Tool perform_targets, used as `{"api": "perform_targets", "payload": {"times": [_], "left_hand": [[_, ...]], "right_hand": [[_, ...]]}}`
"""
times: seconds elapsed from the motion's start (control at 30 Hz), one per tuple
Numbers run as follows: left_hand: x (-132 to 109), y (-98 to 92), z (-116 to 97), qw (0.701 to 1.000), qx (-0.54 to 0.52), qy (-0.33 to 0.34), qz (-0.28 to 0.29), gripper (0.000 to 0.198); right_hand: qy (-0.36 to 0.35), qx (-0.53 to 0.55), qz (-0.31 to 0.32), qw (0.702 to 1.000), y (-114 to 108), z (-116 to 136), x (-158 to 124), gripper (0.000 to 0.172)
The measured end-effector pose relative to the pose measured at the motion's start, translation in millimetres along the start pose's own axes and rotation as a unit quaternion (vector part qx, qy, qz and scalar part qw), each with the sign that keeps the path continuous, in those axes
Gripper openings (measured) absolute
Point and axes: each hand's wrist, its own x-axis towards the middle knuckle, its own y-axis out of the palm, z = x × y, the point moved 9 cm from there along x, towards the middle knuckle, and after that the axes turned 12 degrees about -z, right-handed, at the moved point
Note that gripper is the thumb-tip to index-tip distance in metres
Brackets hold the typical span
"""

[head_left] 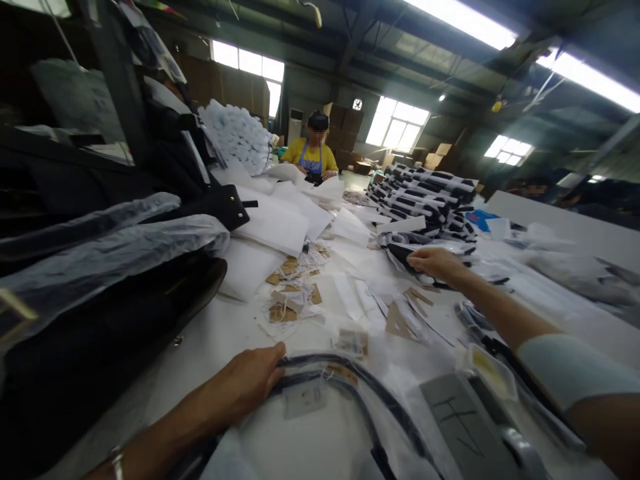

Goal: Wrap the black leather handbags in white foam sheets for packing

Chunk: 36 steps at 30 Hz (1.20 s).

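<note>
My left hand (245, 387) rests near the front of the white table (225, 327), fingers curled round a black strap (340, 380) that loops across a clear plastic bag with a small tag (305, 399). My right hand (437, 263) reaches forward to the foot of a stack of black-and-white folded items (425, 200); its fingers press down on a plastic-wrapped dark piece there, and whether they grip it is not clear. A pale sleeve covers my right upper arm.
Black bags in plastic (100, 267) pile up along the left. Brown paper tags (290, 293) and white slips lie scattered mid-table. White folded wrappers (280, 220) sit behind them. A person in a yellow shirt (313, 157) works at the far end. A grey card (460, 413) lies front right.
</note>
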Motion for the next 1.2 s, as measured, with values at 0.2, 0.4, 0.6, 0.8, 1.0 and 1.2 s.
{"api": "perform_targets", "payload": {"times": [0.2,0.4,0.6,0.8,1.0,1.2], "left_hand": [[-4.3,-0.9,2.7,0.999,-0.026,-0.021,-0.006,0.018],[-3.9,-0.6,4.6,0.999,-0.041,-0.025,-0.006,0.018],[-0.8,0.8,7.9,0.999,-0.048,-0.018,-0.001,0.019],[6.3,-7.5,4.5,0.998,-0.065,-0.003,0.018,0.022],[11.9,-19.3,2.5,0.992,-0.123,-0.009,-0.026,0.024],[16.4,-41.7,0.7,0.977,-0.184,0.004,-0.108,0.027]], "right_hand": [[-0.102,-0.079,0.142,0.981,159.8,146.8,30.0,0.02],[-0.131,-0.113,0.153,0.973,255.4,200.0,43.0,0.062],[-0.108,-0.132,0.186,0.968,270.5,198.0,56.2,0.048],[-0.082,-0.151,0.16,0.972,207.7,171.3,38.8,0.063],[-0.061,-0.143,0.054,0.986,88.1,128.7,2.4,0.045],[-0.025,0.015,0.075,0.997,50.5,129.0,-87.5,0.024]]}}
